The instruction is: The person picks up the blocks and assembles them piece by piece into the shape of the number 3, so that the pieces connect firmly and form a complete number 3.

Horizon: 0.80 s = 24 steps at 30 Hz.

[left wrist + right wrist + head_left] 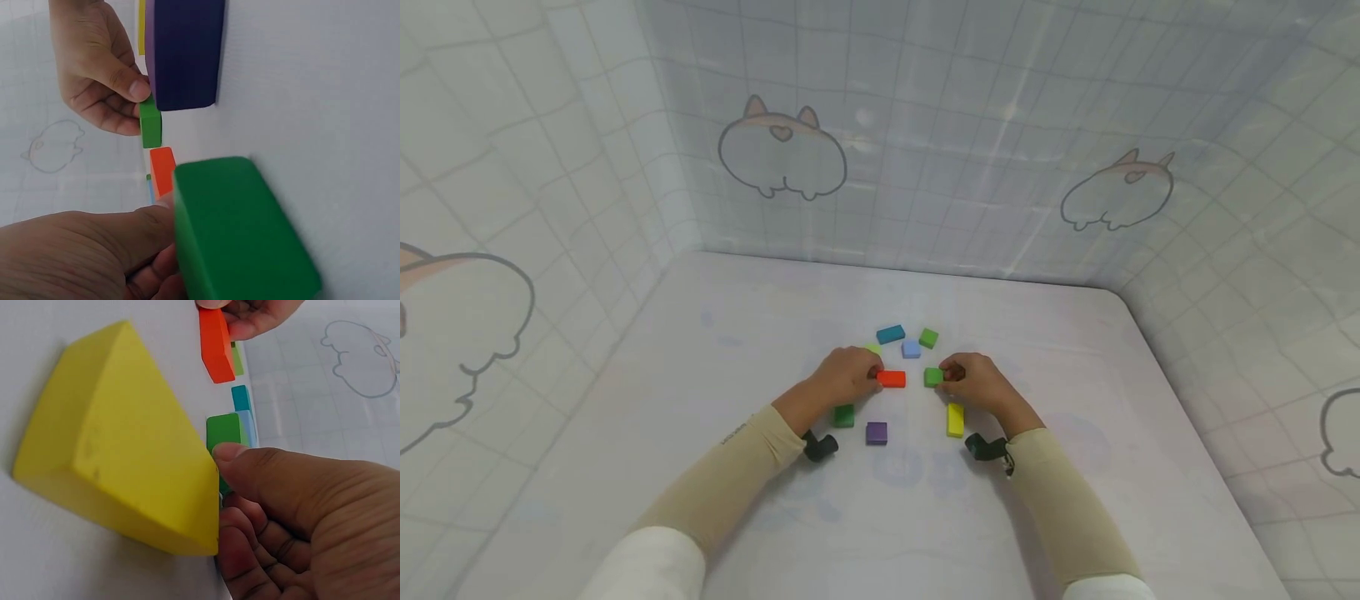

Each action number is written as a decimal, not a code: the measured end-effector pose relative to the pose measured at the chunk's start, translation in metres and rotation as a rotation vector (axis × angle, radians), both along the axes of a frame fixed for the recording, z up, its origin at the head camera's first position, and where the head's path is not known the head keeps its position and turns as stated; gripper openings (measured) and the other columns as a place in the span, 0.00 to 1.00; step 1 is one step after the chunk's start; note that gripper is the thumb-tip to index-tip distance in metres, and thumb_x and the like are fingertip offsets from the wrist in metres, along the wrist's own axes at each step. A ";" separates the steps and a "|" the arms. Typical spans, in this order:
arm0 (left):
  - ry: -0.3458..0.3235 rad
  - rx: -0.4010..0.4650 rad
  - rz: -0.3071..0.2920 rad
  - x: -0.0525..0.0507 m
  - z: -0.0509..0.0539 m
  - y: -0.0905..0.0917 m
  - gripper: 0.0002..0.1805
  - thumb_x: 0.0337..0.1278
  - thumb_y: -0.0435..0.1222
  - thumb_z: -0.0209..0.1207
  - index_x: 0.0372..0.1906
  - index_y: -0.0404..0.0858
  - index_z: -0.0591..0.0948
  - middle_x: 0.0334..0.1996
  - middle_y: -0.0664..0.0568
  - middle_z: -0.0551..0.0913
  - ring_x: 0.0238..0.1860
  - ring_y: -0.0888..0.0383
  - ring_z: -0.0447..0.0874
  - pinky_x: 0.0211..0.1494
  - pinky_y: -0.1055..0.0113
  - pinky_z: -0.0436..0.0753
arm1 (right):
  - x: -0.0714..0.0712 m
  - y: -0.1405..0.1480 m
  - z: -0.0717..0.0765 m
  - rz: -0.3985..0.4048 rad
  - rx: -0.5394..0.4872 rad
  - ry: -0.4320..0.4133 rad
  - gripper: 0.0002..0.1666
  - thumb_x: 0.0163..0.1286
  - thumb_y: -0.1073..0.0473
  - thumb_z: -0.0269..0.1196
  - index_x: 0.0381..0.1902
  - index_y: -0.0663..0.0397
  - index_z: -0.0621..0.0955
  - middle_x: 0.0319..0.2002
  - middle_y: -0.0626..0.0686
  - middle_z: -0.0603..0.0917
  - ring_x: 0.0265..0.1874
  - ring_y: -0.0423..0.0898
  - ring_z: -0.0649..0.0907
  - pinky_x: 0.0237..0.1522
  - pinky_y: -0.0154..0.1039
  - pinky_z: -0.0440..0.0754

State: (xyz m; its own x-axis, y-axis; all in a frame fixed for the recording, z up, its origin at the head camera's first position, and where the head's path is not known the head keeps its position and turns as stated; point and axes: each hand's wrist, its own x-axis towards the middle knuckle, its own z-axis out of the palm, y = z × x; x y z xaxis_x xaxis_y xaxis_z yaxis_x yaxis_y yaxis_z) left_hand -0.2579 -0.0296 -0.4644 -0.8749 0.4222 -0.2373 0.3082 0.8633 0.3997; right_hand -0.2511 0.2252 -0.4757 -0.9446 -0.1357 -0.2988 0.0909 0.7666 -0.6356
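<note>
The left hand (844, 377) pinches the left end of a red block (892, 379) lying on the table. Across a small gap, the right hand (981, 383) holds a green block (933, 377) between thumb and fingers. In the right wrist view, the right thumb lies against that green block (224, 430), and a large yellow block (134, 444) is nearer the camera. A dark green block (237, 225) stands close in front of the left hand (94, 250) in the left wrist view. A lime block (872, 349) is partly hidden behind the left hand.
Beyond the hands lie a teal block (891, 334), a light blue block (911, 349) and another green block (928, 337). Nearer the person are a purple block (876, 433), the yellow block (955, 420) and the dark green block (844, 416). Patterned sheeting (925, 167) surrounds the white table (895, 533).
</note>
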 end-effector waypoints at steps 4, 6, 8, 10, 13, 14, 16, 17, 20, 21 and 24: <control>0.019 -0.023 -0.010 -0.001 -0.002 -0.001 0.18 0.59 0.43 0.68 0.54 0.44 0.84 0.36 0.58 0.82 0.40 0.57 0.76 0.52 0.60 0.76 | 0.002 -0.003 0.001 -0.005 -0.001 -0.005 0.22 0.60 0.56 0.74 0.51 0.49 0.83 0.41 0.49 0.82 0.42 0.49 0.79 0.47 0.41 0.82; 0.024 -0.030 -0.013 -0.002 -0.003 -0.002 0.18 0.60 0.43 0.68 0.54 0.44 0.84 0.36 0.58 0.82 0.40 0.57 0.76 0.53 0.60 0.76 | 0.002 -0.004 0.001 0.000 -0.003 -0.007 0.21 0.60 0.56 0.74 0.51 0.49 0.83 0.41 0.49 0.82 0.42 0.49 0.79 0.47 0.40 0.82; 0.026 -0.027 -0.018 -0.003 -0.003 -0.002 0.18 0.60 0.42 0.67 0.54 0.44 0.84 0.36 0.58 0.82 0.40 0.57 0.75 0.53 0.60 0.76 | 0.002 -0.005 0.001 0.010 -0.001 -0.006 0.21 0.60 0.55 0.74 0.51 0.49 0.83 0.41 0.49 0.82 0.42 0.49 0.79 0.46 0.40 0.82; 0.029 -0.022 -0.024 -0.003 -0.003 -0.003 0.17 0.61 0.42 0.67 0.53 0.43 0.84 0.37 0.57 0.83 0.40 0.56 0.75 0.53 0.59 0.75 | 0.002 -0.005 0.000 0.019 0.000 -0.006 0.20 0.60 0.55 0.74 0.50 0.49 0.83 0.40 0.49 0.82 0.41 0.49 0.79 0.45 0.40 0.82; 0.036 -0.010 -0.035 -0.002 -0.002 -0.004 0.17 0.61 0.42 0.67 0.53 0.42 0.85 0.37 0.57 0.83 0.41 0.56 0.75 0.54 0.59 0.75 | 0.002 -0.007 -0.001 0.029 0.003 -0.010 0.20 0.61 0.55 0.74 0.50 0.50 0.83 0.40 0.49 0.82 0.41 0.49 0.79 0.45 0.39 0.82; 0.040 -0.007 -0.038 -0.002 -0.002 -0.004 0.17 0.61 0.42 0.66 0.53 0.42 0.85 0.38 0.57 0.83 0.41 0.56 0.75 0.55 0.59 0.75 | 0.002 -0.007 -0.001 0.031 0.004 -0.012 0.20 0.61 0.54 0.74 0.50 0.50 0.83 0.40 0.49 0.82 0.41 0.49 0.79 0.45 0.39 0.82; 0.039 -0.003 -0.040 -0.002 -0.001 -0.005 0.17 0.61 0.42 0.66 0.53 0.42 0.85 0.38 0.57 0.83 0.41 0.56 0.75 0.55 0.59 0.74 | 0.002 -0.009 -0.001 0.032 0.003 -0.016 0.19 0.61 0.55 0.74 0.49 0.50 0.83 0.40 0.49 0.82 0.41 0.49 0.79 0.45 0.39 0.82; 0.036 0.000 -0.038 -0.002 -0.001 -0.005 0.17 0.61 0.42 0.66 0.53 0.42 0.85 0.38 0.57 0.83 0.41 0.56 0.75 0.55 0.58 0.74 | 0.002 -0.010 -0.001 0.033 0.005 -0.017 0.19 0.61 0.55 0.74 0.49 0.50 0.83 0.40 0.49 0.82 0.41 0.49 0.79 0.46 0.39 0.82; 0.030 -0.002 -0.033 -0.002 -0.002 -0.005 0.17 0.61 0.42 0.66 0.53 0.43 0.84 0.38 0.57 0.83 0.42 0.56 0.75 0.55 0.59 0.74 | 0.002 -0.012 -0.002 0.033 0.008 -0.021 0.19 0.61 0.54 0.73 0.49 0.49 0.83 0.39 0.49 0.82 0.41 0.49 0.79 0.46 0.39 0.82; 0.028 -0.004 -0.031 -0.002 -0.002 -0.005 0.17 0.61 0.42 0.67 0.53 0.43 0.84 0.38 0.57 0.83 0.42 0.56 0.75 0.55 0.59 0.74 | 0.002 -0.013 -0.002 0.033 0.008 -0.022 0.19 0.61 0.54 0.73 0.49 0.49 0.83 0.39 0.49 0.82 0.41 0.49 0.79 0.46 0.39 0.82; 0.022 -0.008 -0.026 -0.003 -0.002 -0.004 0.17 0.61 0.43 0.67 0.53 0.43 0.84 0.38 0.57 0.82 0.42 0.56 0.75 0.55 0.59 0.74 | 0.002 -0.015 -0.001 0.037 0.007 -0.027 0.20 0.61 0.54 0.73 0.50 0.49 0.83 0.39 0.49 0.82 0.42 0.49 0.79 0.47 0.39 0.81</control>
State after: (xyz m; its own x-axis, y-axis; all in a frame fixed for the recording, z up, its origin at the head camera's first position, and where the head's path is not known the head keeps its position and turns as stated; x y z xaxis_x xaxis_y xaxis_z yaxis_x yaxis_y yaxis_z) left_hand -0.2608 -0.0339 -0.4668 -0.8684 0.4435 -0.2218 0.3394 0.8578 0.3861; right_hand -0.2491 0.2106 -0.4768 -0.9307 -0.1681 -0.3248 0.0794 0.7741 -0.6280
